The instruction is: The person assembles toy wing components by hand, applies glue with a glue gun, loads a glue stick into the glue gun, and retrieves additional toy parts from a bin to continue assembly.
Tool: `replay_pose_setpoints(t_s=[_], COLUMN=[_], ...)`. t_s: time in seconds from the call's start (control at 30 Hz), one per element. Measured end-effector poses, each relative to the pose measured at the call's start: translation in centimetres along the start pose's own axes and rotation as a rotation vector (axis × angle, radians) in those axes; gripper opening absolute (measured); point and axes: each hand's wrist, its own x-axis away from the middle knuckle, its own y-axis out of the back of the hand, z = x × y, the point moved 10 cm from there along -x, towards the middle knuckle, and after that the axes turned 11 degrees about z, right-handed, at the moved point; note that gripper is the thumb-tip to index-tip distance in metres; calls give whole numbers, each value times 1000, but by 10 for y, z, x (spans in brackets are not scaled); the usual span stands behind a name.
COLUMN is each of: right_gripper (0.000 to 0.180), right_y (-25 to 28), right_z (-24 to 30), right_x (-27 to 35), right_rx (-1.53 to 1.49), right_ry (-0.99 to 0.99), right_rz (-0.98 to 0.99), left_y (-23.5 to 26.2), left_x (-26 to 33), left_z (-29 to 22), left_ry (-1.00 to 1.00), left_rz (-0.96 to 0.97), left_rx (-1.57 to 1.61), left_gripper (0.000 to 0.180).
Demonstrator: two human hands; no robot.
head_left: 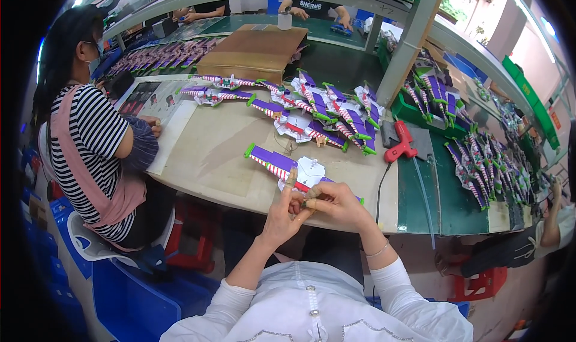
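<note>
My left hand (283,215) and my right hand (337,201) meet at the table's front edge, fingertips pinched together. Between them is a tiny part, too small and covered to name. One finger of the left hand points up over a toy wing set (273,160), which lies on the table just beyond both hands. It has purple panels, red-and-white striped edges, green tips and a white middle piece, partly hidden by my fingers. Farther back, a heap of similar toy wing sets (294,126) covers the table.
A red hot glue gun (401,143) with a cable lies right of the heap. A cardboard box (252,51) stands at the back. A green bin (401,111) and more wing sets (489,168) are at the right. A co-worker in stripes (99,144) sits at the left.
</note>
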Motion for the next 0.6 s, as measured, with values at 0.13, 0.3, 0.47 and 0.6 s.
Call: replay_pose_setpoints(t_s=[0.13,0.3,0.47,0.6], right_gripper=[12,10,11,12], right_y=[-3,-2,19,16], right_z=[-15,-31,9,7], right_x=[-2,-3,-1,-6], right_rx=[-436,-456,262,275], right_ry=[-104,-184,-71,-107], right_rz=[71,-57,-363,-382], left_y=[8,20,19,19], left_x=[8,14,8,9], left_z=[6,-21,-26,-19], left_ry=[-61,-143,-159,-124], left_rz=[-129,-379,-343,-348], left_rx=[-73,-367,-410,-400], left_gripper=[64,22,22,25])
